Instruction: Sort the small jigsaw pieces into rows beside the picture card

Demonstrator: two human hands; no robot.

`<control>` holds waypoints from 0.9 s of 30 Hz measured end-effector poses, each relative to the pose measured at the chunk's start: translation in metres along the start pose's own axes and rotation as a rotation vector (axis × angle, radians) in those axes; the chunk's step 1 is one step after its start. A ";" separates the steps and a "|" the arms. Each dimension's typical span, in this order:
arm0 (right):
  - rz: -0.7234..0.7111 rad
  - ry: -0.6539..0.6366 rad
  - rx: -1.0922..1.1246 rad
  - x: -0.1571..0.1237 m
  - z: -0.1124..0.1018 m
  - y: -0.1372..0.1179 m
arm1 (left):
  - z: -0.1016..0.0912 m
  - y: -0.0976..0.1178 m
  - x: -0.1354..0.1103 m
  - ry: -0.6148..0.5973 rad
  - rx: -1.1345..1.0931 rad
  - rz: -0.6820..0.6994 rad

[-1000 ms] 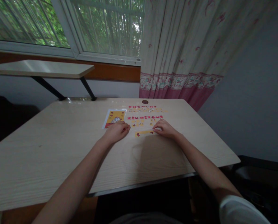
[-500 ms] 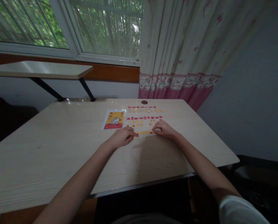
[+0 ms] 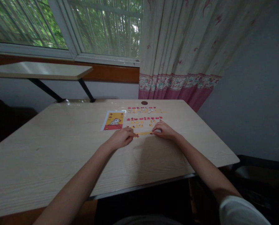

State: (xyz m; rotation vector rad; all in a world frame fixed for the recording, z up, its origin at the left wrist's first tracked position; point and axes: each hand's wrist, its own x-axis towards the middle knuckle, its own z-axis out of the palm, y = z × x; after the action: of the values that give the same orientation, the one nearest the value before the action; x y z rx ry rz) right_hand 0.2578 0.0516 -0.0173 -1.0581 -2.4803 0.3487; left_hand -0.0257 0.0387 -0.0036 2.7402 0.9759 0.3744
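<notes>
A short row of joined yellow jigsaw pieces [image 3: 144, 133], with dark red bits at both ends, lies flat on the table. At its left end my left hand [image 3: 122, 137] has its fingers curled together, the fingertips pressed down on the end piece. My right hand [image 3: 163, 129] pinches at the right end, thumb and index finger close together on a piece there that is mostly hidden. Loose yellow pieces [image 3: 137, 124] and a line of red pieces [image 3: 144, 118] lie just beyond the hands. Left of them is a picture card [image 3: 114, 120] showing a white animal on yellow and red.
Farther back are another row of red pieces [image 3: 141, 107] and a band of white and yellow pieces [image 3: 144, 111]. A dark round disc [image 3: 144, 102] is set near the table's [image 3: 60, 150] back edge. A raised shelf [image 3: 41, 70] stands at back left, and a curtain [image 3: 177, 62] hangs behind.
Both hands stay at the two ends of the yellow row, with hardly any movement. The view has shifted very slightly.
</notes>
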 end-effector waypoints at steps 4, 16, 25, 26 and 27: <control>-0.014 0.005 -0.003 0.001 0.000 0.000 | -0.001 0.000 0.000 -0.003 0.012 0.002; 0.324 0.218 -0.241 -0.013 -0.015 0.046 | 0.003 -0.013 -0.002 0.032 0.055 -0.067; 0.380 0.158 -0.270 -0.014 -0.010 0.057 | -0.002 -0.012 -0.003 0.011 0.113 -0.052; 0.384 0.153 -0.268 -0.014 -0.010 0.057 | -0.003 -0.012 -0.003 0.010 0.117 -0.055; 0.386 0.151 -0.265 -0.015 -0.010 0.057 | -0.003 -0.012 -0.003 0.009 0.121 -0.058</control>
State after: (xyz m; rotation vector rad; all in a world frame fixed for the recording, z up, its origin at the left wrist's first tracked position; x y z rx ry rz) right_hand 0.3074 0.0805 -0.0345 -1.6143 -2.2222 0.0455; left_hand -0.0356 0.0461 -0.0049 2.8113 1.1130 0.3285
